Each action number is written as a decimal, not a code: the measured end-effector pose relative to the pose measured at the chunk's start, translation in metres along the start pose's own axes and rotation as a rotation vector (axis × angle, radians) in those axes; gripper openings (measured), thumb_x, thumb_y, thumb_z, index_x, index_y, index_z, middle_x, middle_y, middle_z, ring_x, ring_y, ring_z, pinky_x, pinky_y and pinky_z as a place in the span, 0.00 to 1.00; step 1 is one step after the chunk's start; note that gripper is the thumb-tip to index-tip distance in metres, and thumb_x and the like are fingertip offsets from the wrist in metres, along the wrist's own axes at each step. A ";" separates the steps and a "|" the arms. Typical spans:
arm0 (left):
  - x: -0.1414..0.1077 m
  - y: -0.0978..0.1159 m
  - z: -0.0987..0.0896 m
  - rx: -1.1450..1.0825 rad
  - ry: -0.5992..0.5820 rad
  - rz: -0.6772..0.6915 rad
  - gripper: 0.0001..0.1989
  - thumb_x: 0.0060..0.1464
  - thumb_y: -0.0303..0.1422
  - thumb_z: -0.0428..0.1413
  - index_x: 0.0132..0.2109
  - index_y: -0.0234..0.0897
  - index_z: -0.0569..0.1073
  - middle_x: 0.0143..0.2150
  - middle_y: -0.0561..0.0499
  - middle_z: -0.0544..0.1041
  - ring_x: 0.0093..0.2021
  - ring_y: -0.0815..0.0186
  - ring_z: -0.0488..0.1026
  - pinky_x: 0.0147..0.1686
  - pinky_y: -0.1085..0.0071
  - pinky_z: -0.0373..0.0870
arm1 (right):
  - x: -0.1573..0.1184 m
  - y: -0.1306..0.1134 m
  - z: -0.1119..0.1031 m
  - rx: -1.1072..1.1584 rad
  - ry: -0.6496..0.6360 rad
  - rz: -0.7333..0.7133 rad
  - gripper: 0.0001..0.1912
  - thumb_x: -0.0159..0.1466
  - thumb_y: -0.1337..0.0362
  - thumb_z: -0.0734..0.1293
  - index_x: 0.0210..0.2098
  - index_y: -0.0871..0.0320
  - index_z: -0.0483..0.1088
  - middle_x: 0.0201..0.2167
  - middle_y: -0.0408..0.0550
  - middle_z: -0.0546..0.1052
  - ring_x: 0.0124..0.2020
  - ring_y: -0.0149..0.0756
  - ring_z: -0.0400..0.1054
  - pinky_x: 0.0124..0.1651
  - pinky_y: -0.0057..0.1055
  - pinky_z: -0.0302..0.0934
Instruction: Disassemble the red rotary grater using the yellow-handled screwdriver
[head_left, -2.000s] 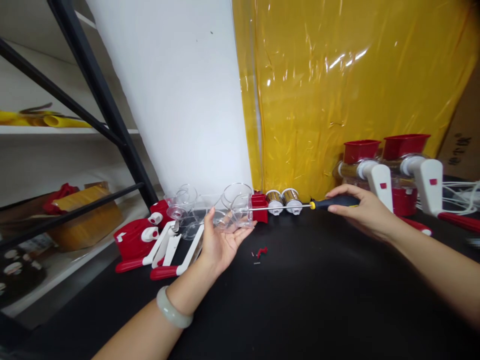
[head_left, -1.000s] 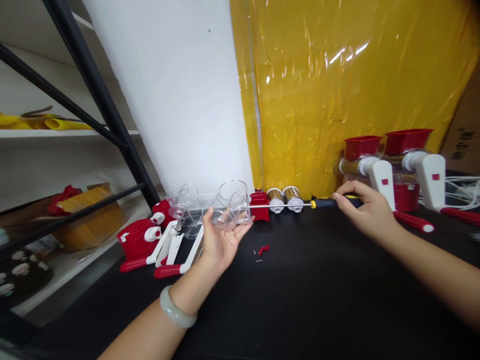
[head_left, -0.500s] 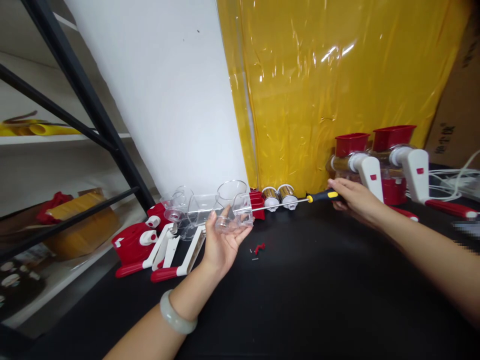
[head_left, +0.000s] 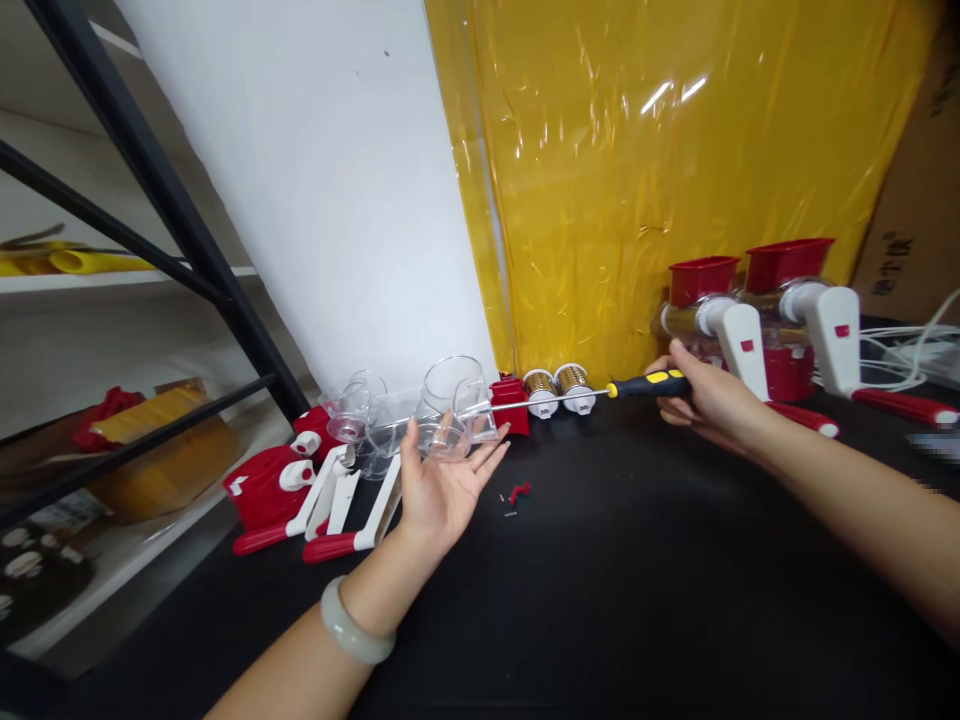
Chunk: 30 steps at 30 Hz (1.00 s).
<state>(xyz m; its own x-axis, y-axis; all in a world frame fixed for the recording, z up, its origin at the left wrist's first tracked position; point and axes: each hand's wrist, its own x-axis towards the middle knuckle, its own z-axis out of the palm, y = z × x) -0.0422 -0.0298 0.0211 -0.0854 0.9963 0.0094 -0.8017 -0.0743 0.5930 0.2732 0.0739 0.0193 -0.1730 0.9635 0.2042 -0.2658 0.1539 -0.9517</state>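
My left hand (head_left: 448, 490) cradles a clear plastic grater housing (head_left: 450, 395) from below, its thumb on the near side and several fingers stretched out under it. In my right hand (head_left: 697, 400) is the black-and-yellow handle of a screwdriver (head_left: 637, 386). The long metal shaft points left and reaches the right end of the housing; I cannot tell exactly where the tip ends. A small red plastic piece (head_left: 519, 492) and tiny metal pins (head_left: 511, 514) lie on the black table (head_left: 600, 600) below.
Two grater drums (head_left: 574, 390) stand at the back beside a red part (head_left: 510, 405). At left are red bases (head_left: 264, 485), crank handles (head_left: 367, 530) and another clear housing (head_left: 352, 415). Assembled rotary graters (head_left: 739, 335) stand at right. A shelf rack (head_left: 225, 290) borders the left.
My left hand has shifted slightly left and turned the housing a little, its fingers now more spread. The right hand and screwdriver have moved slightly, the handle now a bit higher.
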 end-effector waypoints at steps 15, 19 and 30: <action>0.000 -0.002 -0.001 -0.012 0.037 0.026 0.32 0.42 0.52 0.68 0.50 0.41 0.73 0.52 0.39 0.74 0.53 0.46 0.77 0.38 0.66 0.76 | -0.001 0.004 0.005 0.064 0.003 0.034 0.26 0.64 0.39 0.64 0.27 0.55 0.69 0.12 0.40 0.60 0.13 0.27 0.49 0.17 0.27 0.45; 0.001 -0.004 -0.002 0.005 0.040 0.019 0.34 0.43 0.53 0.68 0.54 0.43 0.72 0.54 0.38 0.73 0.53 0.48 0.77 0.38 0.67 0.76 | 0.001 0.007 0.005 0.117 0.018 -0.040 0.14 0.60 0.55 0.73 0.28 0.55 0.68 0.15 0.39 0.64 0.16 0.26 0.54 0.21 0.25 0.50; -0.002 -0.002 -0.004 0.003 -0.104 -0.090 0.35 0.47 0.59 0.64 0.57 0.45 0.73 0.56 0.38 0.74 0.50 0.52 0.77 0.40 0.66 0.74 | 0.001 0.007 0.003 0.119 -0.024 0.026 0.27 0.67 0.40 0.60 0.27 0.56 0.68 0.12 0.44 0.64 0.14 0.30 0.54 0.19 0.29 0.51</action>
<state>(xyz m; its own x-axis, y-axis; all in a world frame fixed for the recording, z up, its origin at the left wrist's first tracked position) -0.0429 -0.0320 0.0169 0.0485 0.9980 0.0396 -0.8015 0.0152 0.5978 0.2678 0.0749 0.0132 -0.2038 0.9610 0.1871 -0.3716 0.1009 -0.9229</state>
